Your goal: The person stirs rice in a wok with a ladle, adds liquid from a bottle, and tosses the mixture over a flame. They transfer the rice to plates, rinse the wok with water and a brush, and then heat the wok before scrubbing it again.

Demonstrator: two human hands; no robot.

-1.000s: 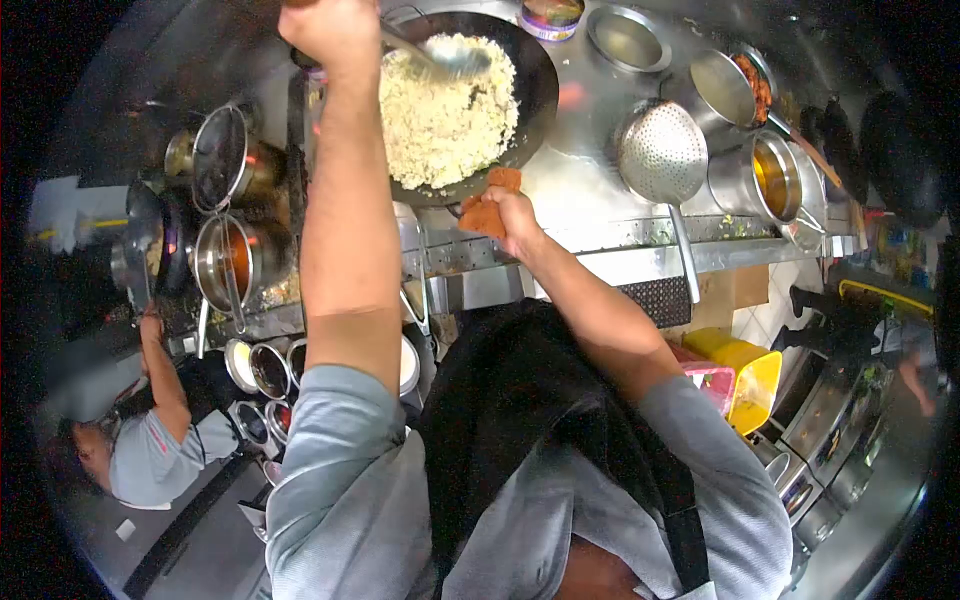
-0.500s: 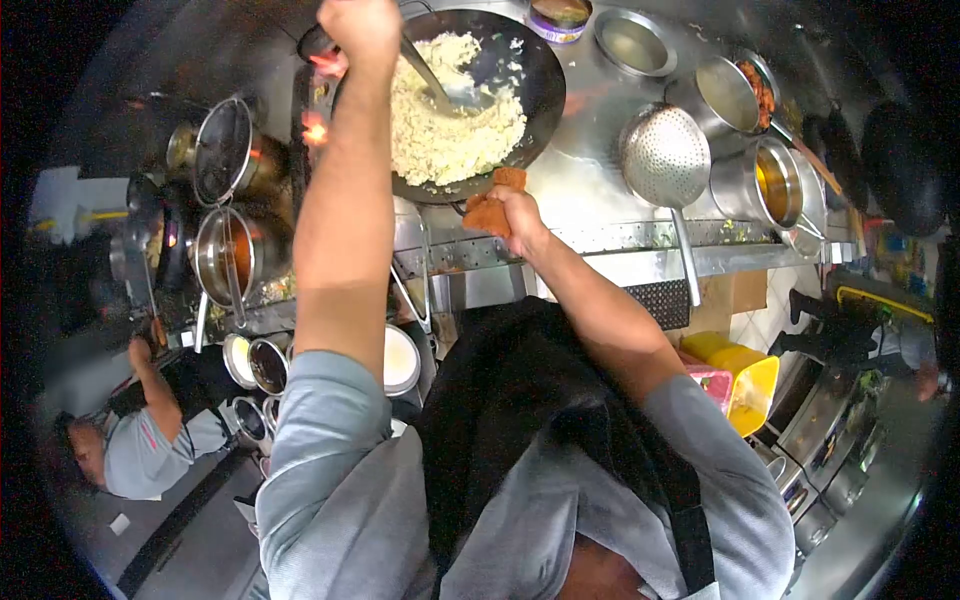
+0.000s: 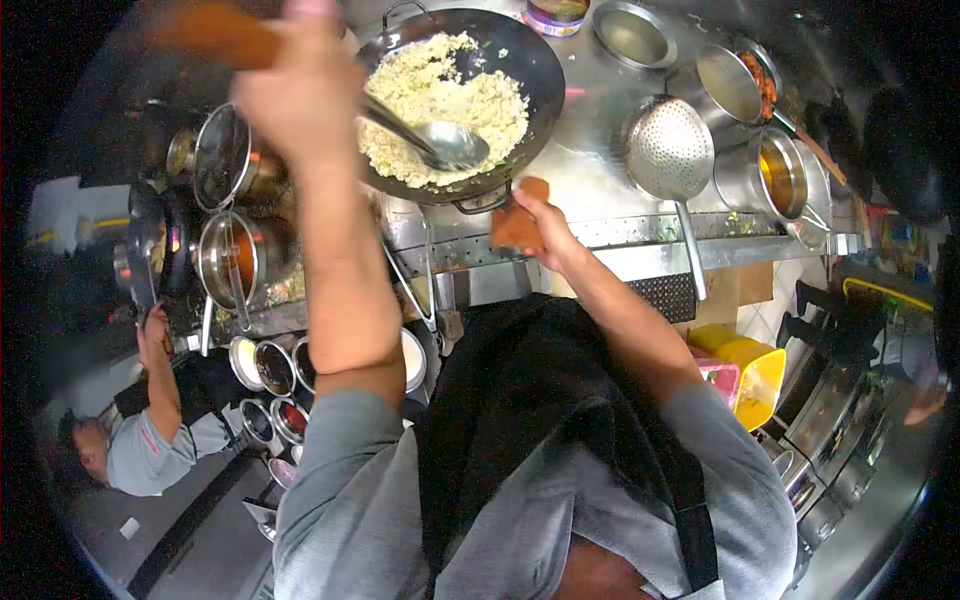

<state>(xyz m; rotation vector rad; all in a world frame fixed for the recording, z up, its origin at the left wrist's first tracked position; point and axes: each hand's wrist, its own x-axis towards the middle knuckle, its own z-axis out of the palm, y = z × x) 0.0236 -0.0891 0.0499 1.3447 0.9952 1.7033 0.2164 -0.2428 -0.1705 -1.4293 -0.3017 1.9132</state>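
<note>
A black wok (image 3: 545, 75) holds a loose, pale yellow heap that looks like fried rice (image 3: 430, 85). My left hand (image 3: 305, 100), blurred by motion, is closed round a long-handled ladle whose steel bowl (image 3: 455, 147) lies over the near part of the rice. The ladle's wooden handle end (image 3: 215, 35) sticks out past the hand to the left. Beside the wok's near loop handle (image 3: 485, 205), my right hand (image 3: 550, 228) grips a folded orange-brown cloth (image 3: 518, 220). The handle is bare, and the cloth sits just right of it.
Right of the wok are a perforated strainer (image 3: 668, 150), steel pots (image 3: 735, 90) and a shallow steel bowl (image 3: 635, 35). More pots with strainers (image 3: 228, 250) stand at left. A co-worker (image 3: 150, 430) is at far left. A yellow bin (image 3: 755, 380) sits below the counter.
My left hand has swung left and down, drawing the ladle's bowl toward the wok's near side. My right hand and the cloth have shifted right and down, off the loop handle.
</note>
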